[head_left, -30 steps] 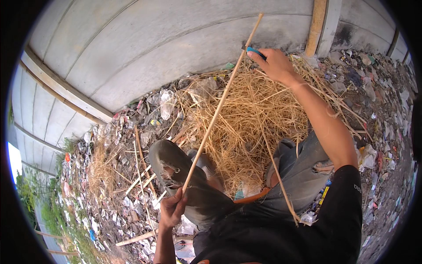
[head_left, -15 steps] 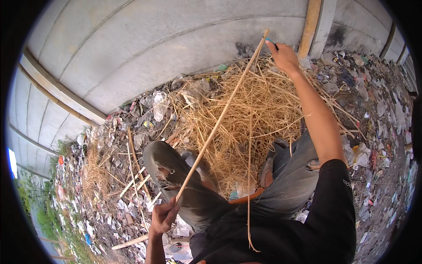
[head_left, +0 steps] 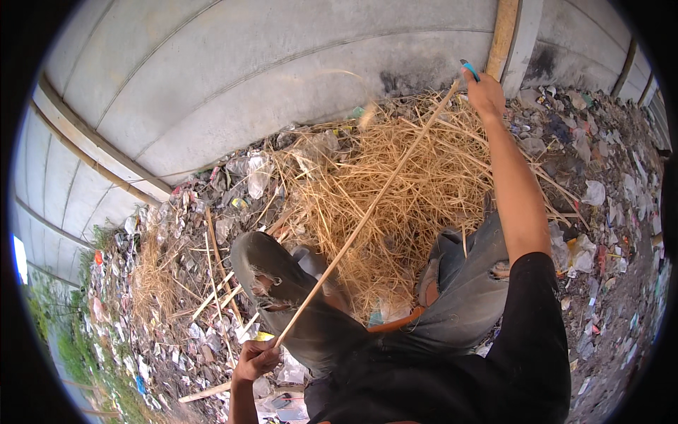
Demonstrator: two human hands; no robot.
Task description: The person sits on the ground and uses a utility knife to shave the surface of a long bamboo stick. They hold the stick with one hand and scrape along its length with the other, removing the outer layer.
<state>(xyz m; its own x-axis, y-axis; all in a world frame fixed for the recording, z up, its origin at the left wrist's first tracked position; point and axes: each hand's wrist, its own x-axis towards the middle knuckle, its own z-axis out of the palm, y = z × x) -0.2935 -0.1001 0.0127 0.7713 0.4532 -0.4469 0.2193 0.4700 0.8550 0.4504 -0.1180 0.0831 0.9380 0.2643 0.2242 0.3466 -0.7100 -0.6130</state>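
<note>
A long, thin wooden stick (head_left: 371,210) slants across in front of me, from low left to upper right. Its near end is gripped in my left hand (head_left: 256,359), fingers closed, beside my left knee. My right arm is stretched out, and my right hand (head_left: 487,97) is closed around a small blue-and-black tool (head_left: 469,69), perhaps a knife; its blade cannot be made out. The stick's far end lies just beside this hand. Beneath the stick spreads a heap of straw-coloured shavings (head_left: 395,184). A blurred, pale curl (head_left: 339,71) shows against the wall.
A grey panelled wall (head_left: 282,63) with upright posts (head_left: 503,35) stands behind the heap. Litter and plastic scraps (head_left: 600,212) cover the ground on both sides. Loose sticks (head_left: 214,265) lie by my left knee. Green plants (head_left: 74,353) grow at the far left.
My right hand has moved right and slightly down with the tool, and the stick's far end has swung the same way. The long thin sliver that hung from the stick is gone from there.
</note>
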